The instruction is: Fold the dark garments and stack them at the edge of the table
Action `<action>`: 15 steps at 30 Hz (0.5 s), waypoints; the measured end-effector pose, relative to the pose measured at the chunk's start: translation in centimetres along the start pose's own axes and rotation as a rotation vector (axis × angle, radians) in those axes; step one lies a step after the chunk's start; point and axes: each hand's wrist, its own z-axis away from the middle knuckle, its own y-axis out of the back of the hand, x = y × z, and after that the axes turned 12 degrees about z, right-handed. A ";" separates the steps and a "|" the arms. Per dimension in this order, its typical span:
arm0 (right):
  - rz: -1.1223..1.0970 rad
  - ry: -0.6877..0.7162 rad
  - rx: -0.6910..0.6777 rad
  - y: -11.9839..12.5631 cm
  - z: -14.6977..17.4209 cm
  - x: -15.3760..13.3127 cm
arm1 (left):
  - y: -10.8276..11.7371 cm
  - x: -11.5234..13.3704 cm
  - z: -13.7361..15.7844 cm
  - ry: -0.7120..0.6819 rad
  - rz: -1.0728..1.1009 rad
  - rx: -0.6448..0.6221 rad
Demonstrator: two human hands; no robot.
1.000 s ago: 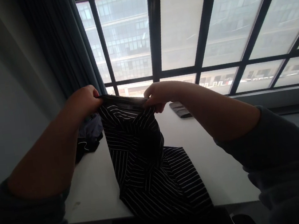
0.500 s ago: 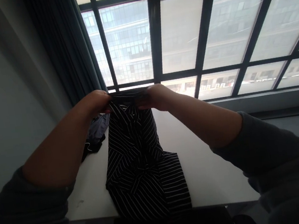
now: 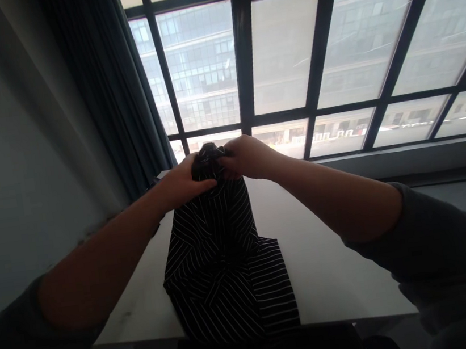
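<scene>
1. Our left hand (image 3: 182, 182) grips the black, white-striped fabric garment (image 3: 226, 250) at its eleven o'clock.
2. We have its top bunched; its lower part lies ungathered toward the flat white table's (image 3: 335, 264) six o'clock. We read no labels.
3. Our right hand (image 3: 250, 158) clasps the bunch at one o'clock.

The left arm (image 3: 101, 255) and right arm (image 3: 338, 189) reach far and slant inward; the left hand (image 3: 183, 180), thumb (image 3: 206, 185) pointing right, and the curled right hand (image 3: 248, 158) grip close together.
</scene>
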 end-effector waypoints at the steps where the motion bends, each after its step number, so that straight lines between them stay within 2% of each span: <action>1: -0.025 0.013 -0.046 0.3 0.4 -0.3 | -0.8 0.1 0.5 -0.004 -0.145 0.020; 3: 0.002 0.060 -0.141 0.9 1.8 -0.9 | -2.0 0.3 1.4 0.026 -0.371 0.020; 5: 0.051 0.140 -0.249 1.4 3.9 -1.1 | -2.7 0.7 2.5 0.048 -0.463 -0.105; 8: -0.055 0.320 -0.534 1.7 7.6 -0.1 | -3.2 1.8 5.0 0.061 -0.378 -0.462; 10: -0.205 0.386 -0.747 1.0 9.8 1.4 | -3.5 2.3 6.5 0.107 -0.278 -0.800; 12: -0.323 0.351 -0.856 -0.2 11.4 3.4 | -3.6 2.2 6.7 0.176 -0.219 -1.148; 13: -0.360 0.305 -0.875 -1.0 12.0 4.5 | -3.5 1.9 6.1 0.223 -0.210 -1.271; 14: -0.385 0.252 -0.882 -1.7 12.5 5.6 | -3.3 1.3 5.0 0.287 -0.222 -1.328; 15: -0.407 0.195 -0.885 -2.5 12.9 6.7 | -2.7 0.6 3.5 0.364 -0.255 -1.299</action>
